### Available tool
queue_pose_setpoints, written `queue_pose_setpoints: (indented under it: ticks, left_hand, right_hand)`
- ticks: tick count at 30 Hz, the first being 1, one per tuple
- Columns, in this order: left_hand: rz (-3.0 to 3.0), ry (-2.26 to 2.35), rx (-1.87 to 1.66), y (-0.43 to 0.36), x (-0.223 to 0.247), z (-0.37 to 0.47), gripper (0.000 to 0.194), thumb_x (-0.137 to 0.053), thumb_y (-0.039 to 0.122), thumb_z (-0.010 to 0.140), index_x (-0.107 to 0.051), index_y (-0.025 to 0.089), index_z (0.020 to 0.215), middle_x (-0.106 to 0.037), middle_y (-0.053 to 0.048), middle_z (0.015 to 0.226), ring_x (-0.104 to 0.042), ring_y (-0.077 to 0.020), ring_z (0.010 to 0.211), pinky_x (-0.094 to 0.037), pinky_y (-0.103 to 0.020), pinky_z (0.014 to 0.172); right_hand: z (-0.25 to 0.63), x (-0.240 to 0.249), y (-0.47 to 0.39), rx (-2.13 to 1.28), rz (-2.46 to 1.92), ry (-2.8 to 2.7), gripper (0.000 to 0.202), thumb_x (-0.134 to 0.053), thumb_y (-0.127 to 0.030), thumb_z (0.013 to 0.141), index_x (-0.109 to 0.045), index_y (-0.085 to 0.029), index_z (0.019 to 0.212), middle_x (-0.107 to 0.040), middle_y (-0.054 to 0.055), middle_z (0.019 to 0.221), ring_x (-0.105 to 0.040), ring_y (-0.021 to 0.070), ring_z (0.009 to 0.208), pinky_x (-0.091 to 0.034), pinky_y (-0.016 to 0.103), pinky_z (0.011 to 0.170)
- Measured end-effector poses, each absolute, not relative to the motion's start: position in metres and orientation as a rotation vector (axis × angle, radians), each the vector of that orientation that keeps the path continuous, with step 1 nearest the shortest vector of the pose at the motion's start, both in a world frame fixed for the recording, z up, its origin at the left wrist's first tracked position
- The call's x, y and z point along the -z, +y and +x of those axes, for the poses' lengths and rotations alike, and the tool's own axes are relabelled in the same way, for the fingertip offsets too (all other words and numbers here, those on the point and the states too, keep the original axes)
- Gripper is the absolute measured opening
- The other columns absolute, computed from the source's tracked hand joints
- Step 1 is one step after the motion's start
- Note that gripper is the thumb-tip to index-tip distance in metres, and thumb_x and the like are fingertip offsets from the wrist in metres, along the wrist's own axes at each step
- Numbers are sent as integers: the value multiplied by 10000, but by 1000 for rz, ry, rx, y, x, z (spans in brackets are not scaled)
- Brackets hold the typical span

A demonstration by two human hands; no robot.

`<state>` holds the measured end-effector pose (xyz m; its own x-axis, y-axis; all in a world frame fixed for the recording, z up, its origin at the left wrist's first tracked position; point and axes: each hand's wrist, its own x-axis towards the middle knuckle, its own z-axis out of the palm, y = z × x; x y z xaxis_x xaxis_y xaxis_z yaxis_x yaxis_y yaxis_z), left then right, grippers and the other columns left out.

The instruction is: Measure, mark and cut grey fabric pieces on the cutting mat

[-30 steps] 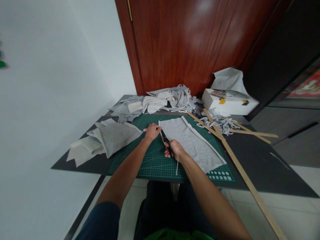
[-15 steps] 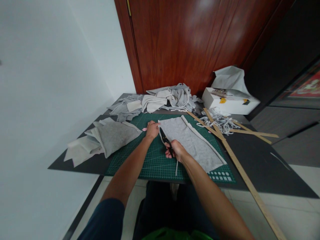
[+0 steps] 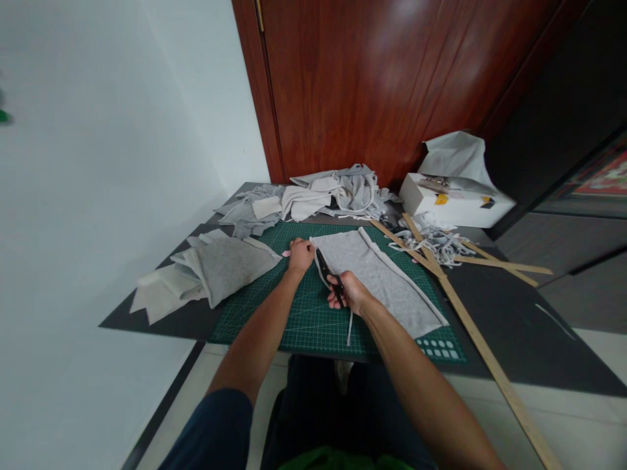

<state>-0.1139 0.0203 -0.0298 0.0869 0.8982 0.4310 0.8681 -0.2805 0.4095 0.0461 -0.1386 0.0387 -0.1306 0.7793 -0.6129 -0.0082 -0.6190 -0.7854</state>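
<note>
A grey fabric piece [image 3: 379,271] lies on the green cutting mat [image 3: 306,323], a raised, lighter edge along its right side. At its top left corner my left hand [image 3: 300,253] is closed, thumb and fingers pinching the fabric's edge. My right hand [image 3: 347,291] is wrapped round the handles of black scissors [image 3: 322,265]. Their blades point away from me along the fabric's left edge, close to my left fingers. A narrow pale strip [image 3: 349,329] hangs below my right hand. Whether the blades are fully closed is hard to see.
Folded grey fabric pieces [image 3: 235,264] lie at the left. Behind the mat sits a heap of grey cloth [image 3: 337,191]. To the right are wooden rulers [image 3: 477,333], a tangle of trimmed strips [image 3: 438,245] and a white box [image 3: 450,201].
My left fingers have curled in more tightly at the fabric's corner. The scissors stay by the left edge with little movement. The whole view has shifted slightly.
</note>
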Motion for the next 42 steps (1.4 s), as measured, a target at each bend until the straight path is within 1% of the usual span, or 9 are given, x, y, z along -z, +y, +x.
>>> queue_pose_setpoints:
  ticks: [6, 11, 16, 19, 22, 26, 30, 39, 42]
  left_hand:
    - [2249, 1839, -991, 19, 29, -113, 245, -567, 106, 879, -781, 201, 807, -733, -111, 912, -643, -277, 1052, -462, -448, 1035]
    - [2217, 1855, -969, 18, 28, -113, 246, -566, 109, 882, -795, 189, 842, -733, -116, 936, -645, -274, 1051, -462, -442, 1037]
    - [2238, 1851, -973, 18, 27, -112, 254, -565, 102, 882, -793, 201, 825, -741, -103, 909, -646, -276, 1046, -462, -442, 1040]
    - [2223, 1860, -963, 18, 27, -111, 247, -574, 105, 886, -796, 191, 822, -743, -116, 912, -645, -281, 1050, -458, -442, 1039]
    - [2210, 1872, -959, 17, 26, -111, 245, -576, 105, 890, -802, 183, 838, -747, -124, 928, -644, -283, 1044, -454, -447, 1037]
    - [2216, 1894, -928, 15, 23, -110, 247, -574, 99, 890, -804, 181, 857, -748, -111, 937, -644, -265, 1049, -447, -415, 1033]
    - [2222, 1917, -883, 13, 21, -109, 254, -568, 91, 892, -810, 164, 877, -745, -122, 961, -641, -258, 1066, -434, -389, 1033]
    - [2214, 1918, -877, 13, 20, -109, 250, -573, 99, 898, -815, 163, 911, -742, -128, 998, -640, -257, 1059, -430, -386, 1044]
    - [2209, 1914, -881, 13, 20, -109, 247, -576, 93, 894, -813, 166, 891, -741, -126, 985, -637, -262, 1060, -430, -393, 1050]
  right_hand:
    - [41, -36, -129, -1808, -1577, -862, 251, -489, -316, 988, -546, -179, 786, -597, 40, 585, -613, 152, 479, -480, 209, 440]
    - [37, -35, -124, -1798, -1573, -875, 259, -485, -297, 987, -546, -176, 767, -615, 55, 582, -611, 149, 470, -460, 199, 422]
    - [36, -33, -125, -1736, -1600, -885, 238, -500, -263, 972, -553, -176, 757, -617, 55, 563, -605, 154, 456, -433, 201, 396]
    - [36, -33, -124, -1707, -1615, -891, 254, -495, -238, 967, -551, -177, 728, -606, 50, 550, -590, 144, 440, -420, 195, 390]
    - [35, -34, -122, -1716, -1603, -895, 272, -497, -254, 973, -555, -176, 719, -612, 52, 556, -599, 145, 448, -431, 195, 398]
    - [31, -36, -119, -1723, -1583, -885, 287, -480, -255, 978, -546, -178, 709, -608, 55, 558, -599, 145, 457, -424, 193, 397]
    - [29, -37, -117, -1693, -1603, -888, 268, -488, -228, 960, -532, -184, 699, -594, 50, 540, -581, 142, 447, -399, 191, 384]
    - [27, -38, -106, -1705, -1612, -882, 273, -503, -269, 960, -549, -177, 707, -598, 52, 556, -588, 146, 464, -428, 197, 409]
    - [27, -38, -104, -1688, -1614, -878, 277, -508, -274, 958, -551, -177, 702, -588, 45, 545, -581, 143, 456, -424, 196, 408]
